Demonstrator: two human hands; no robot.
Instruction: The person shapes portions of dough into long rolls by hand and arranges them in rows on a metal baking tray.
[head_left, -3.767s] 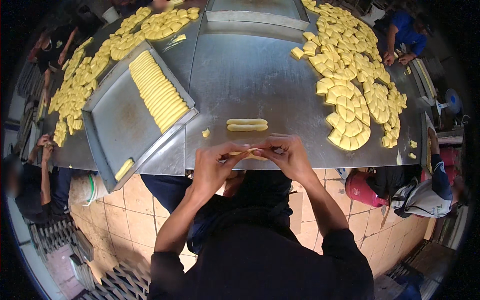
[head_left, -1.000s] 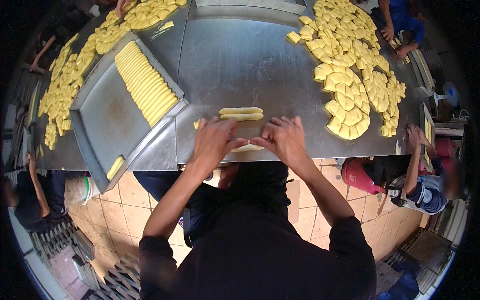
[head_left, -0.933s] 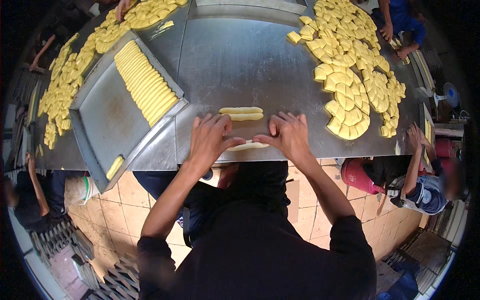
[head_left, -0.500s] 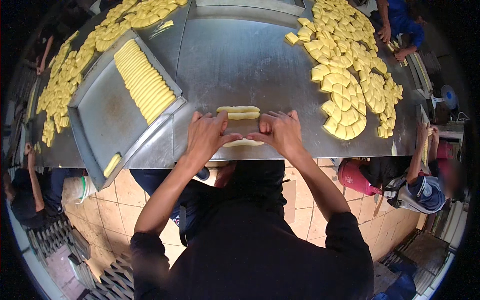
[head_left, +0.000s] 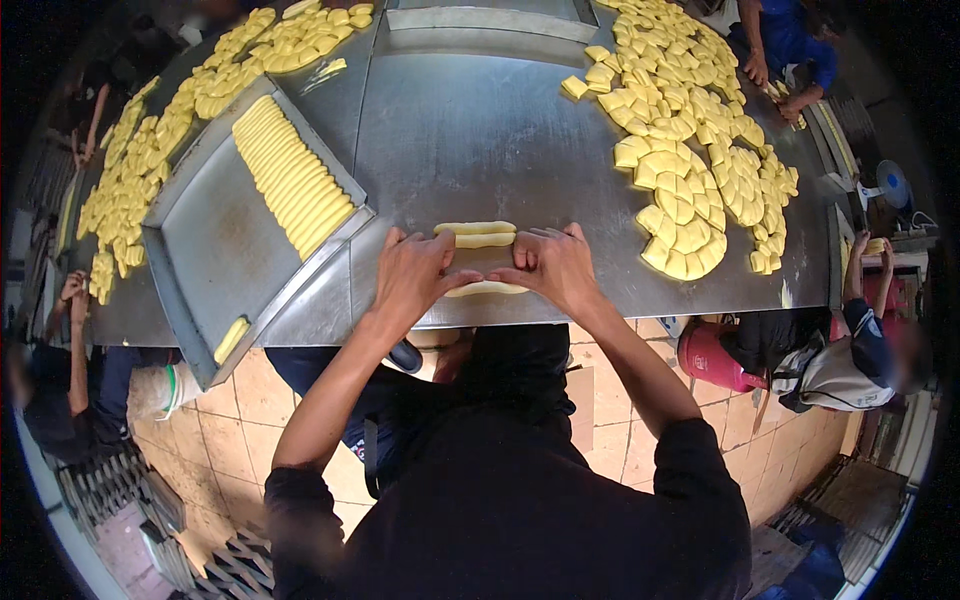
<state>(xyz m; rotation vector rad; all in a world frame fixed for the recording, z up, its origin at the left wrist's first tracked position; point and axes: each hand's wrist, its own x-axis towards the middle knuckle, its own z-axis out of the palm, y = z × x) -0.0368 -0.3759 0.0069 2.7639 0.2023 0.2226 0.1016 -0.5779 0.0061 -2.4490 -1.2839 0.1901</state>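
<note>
On the steel table in front of me, two slim yellow dough rolls (head_left: 474,234) lie side by side, and a third dough roll (head_left: 487,288) lies nearer the table's edge. My left hand (head_left: 412,272) has its fingers curled at the left end of the far pair, with its thumb stretched to the near roll. Mirroring it, my right hand (head_left: 556,268) bends its fingers at the pair's right end, its thumb also at the near roll. The thumb tips almost meet. Both hands are closed around the dough; the fingertips are partly hidden.
At my left a metal tray (head_left: 185,285) holds a row of dough rolls (head_left: 295,178) and one separate roll (head_left: 231,340). Cut dough pieces (head_left: 680,200) cover the table's right side, more (head_left: 130,190) the far left. Another tray (head_left: 490,22) stands at the back. Co-workers' hands show at both sides.
My hands keep nearly the same pose around the dough rolls. The whole view has shifted slightly. At the right, a co-worker's arms have moved.
</note>
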